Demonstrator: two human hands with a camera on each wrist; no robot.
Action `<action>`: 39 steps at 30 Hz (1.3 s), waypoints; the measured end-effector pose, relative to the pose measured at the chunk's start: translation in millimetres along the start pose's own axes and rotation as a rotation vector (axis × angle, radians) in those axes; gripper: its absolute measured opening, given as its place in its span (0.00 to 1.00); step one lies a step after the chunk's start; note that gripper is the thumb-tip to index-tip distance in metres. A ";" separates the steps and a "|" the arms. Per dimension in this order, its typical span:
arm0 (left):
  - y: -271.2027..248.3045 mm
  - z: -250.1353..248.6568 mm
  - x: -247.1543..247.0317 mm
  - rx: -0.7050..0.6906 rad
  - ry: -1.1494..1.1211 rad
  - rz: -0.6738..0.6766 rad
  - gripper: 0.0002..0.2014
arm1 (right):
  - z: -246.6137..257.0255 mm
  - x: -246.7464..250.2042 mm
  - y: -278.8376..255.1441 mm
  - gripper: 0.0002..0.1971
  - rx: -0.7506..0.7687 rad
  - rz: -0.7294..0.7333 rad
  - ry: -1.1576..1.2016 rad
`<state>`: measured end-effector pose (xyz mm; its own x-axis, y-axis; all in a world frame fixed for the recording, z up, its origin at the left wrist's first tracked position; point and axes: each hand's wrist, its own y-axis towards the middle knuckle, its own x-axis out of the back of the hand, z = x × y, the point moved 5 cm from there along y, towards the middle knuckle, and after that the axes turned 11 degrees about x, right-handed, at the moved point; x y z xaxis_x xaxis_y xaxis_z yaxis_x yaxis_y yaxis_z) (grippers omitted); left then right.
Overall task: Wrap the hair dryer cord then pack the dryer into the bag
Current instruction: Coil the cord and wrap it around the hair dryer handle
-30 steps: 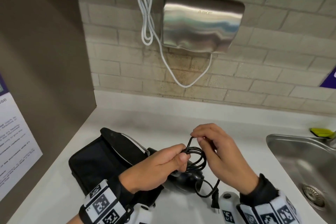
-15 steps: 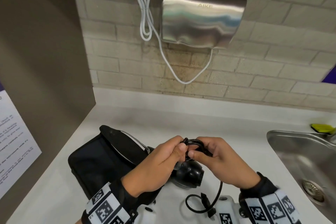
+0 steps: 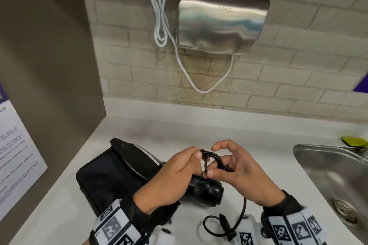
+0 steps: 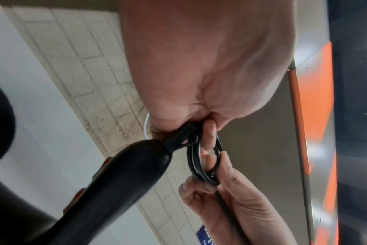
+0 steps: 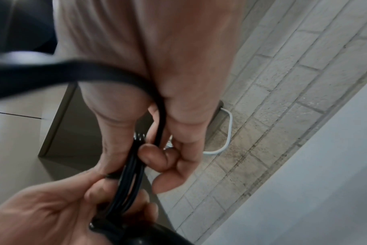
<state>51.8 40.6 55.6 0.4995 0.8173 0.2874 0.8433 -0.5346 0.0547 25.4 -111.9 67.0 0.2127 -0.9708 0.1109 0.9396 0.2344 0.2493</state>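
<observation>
A black hair dryer (image 3: 207, 192) lies on the white counter below my hands, its handle (image 4: 124, 175) reaching up to my left hand. Its black cord (image 3: 212, 160) is wound into a small coil between both hands. My left hand (image 3: 179, 173) pinches the coil (image 4: 201, 159) near the handle's end. My right hand (image 3: 239, 173) holds the coil's other side, thumb and fingers curled round the strands (image 5: 130, 175), index finger raised. The cord's loose tail with the plug (image 3: 225, 223) hangs below my right wrist. A black bag (image 3: 111, 175) lies open on the counter at the left.
A steel sink (image 3: 334, 181) is set into the counter at the right, a yellow sponge (image 3: 355, 141) behind it. On the tiled wall hang a steel hand dryer (image 3: 221, 20) and its white cable (image 3: 161, 18). A brown panel (image 3: 45, 65) bounds the left.
The coil has grown tighter and the loose tail shorter. My right hand brought another turn down to the coil and now holds its right side; the left hand kept its pinch.
</observation>
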 end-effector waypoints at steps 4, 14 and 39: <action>2.6 1.7 1.9 0.029 -0.037 -0.075 0.18 | -0.3 -1.1 -1.7 0.21 0.104 -0.072 0.013; 6.9 5.9 4.5 0.055 -0.092 -0.157 0.18 | -9.3 -21.8 -19.8 0.10 0.537 -0.268 -0.779; 4.9 -5.8 9.2 -0.044 0.113 -0.314 0.18 | 32.0 -23.5 -51.6 0.20 0.084 -0.227 -0.064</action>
<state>59.4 44.3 64.1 0.1892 0.9161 0.3536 0.9421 -0.2708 0.1976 -36.7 -99.6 82.3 -0.0217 -0.9944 0.1032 0.9352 0.0163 0.3538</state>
